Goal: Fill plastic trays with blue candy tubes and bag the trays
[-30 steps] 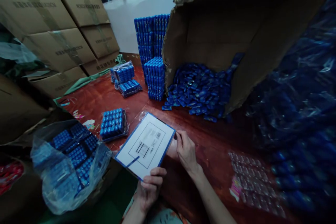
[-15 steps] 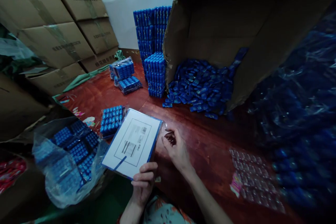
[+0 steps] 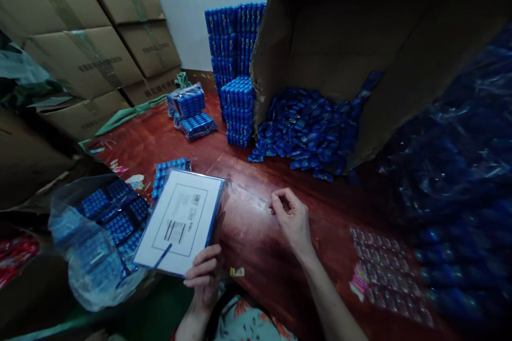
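My left hand (image 3: 205,272) grips the lower right corner of a flat package (image 3: 160,208), fingers over its edge. The package has a white printed back with a barcode and blue sides, inside a clear plastic bag, and is tilted toward me. Apart from it, my right hand (image 3: 294,221) hovers above the red table (image 3: 248,218), thumb and fingertips pinched together; whatever they hold, if anything, is too small to make out. Partly behind the package lies a tray of blue rounded pieces (image 3: 172,164).
A torn carton (image 3: 384,133) spills loose blue packets (image 3: 308,128). Stacks of blue packs (image 3: 240,112) and wrapped packs (image 3: 188,104) stand at the back. Clear blister trays (image 3: 392,272) lie right. A plastic bag of blue packs (image 3: 92,256) sits left, below stacked cartons (image 3: 88,64).
The package in my left hand has moved left and slightly down, now covering more of the blue tray. My right hand has moved right, away from the package's edge.
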### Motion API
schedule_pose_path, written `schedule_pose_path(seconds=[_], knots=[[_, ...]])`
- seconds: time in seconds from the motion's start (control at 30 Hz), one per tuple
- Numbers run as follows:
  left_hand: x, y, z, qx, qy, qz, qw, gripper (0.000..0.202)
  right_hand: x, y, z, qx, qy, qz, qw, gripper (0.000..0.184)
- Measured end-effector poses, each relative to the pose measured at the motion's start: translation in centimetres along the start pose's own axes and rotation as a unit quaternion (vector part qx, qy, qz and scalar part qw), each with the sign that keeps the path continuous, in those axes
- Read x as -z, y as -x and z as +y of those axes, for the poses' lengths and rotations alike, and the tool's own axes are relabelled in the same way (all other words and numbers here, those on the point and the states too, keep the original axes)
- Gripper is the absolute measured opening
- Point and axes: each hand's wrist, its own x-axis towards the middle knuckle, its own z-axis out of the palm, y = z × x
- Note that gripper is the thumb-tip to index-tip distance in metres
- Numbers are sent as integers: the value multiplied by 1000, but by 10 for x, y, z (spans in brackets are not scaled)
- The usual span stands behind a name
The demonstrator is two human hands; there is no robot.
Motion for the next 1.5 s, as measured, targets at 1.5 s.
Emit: schedule_pose_path(seconds=[1.5], knots=[[31,-14,1,184,-29,155,970,34,-6,-77,-65,261,141,-393,870,15]])
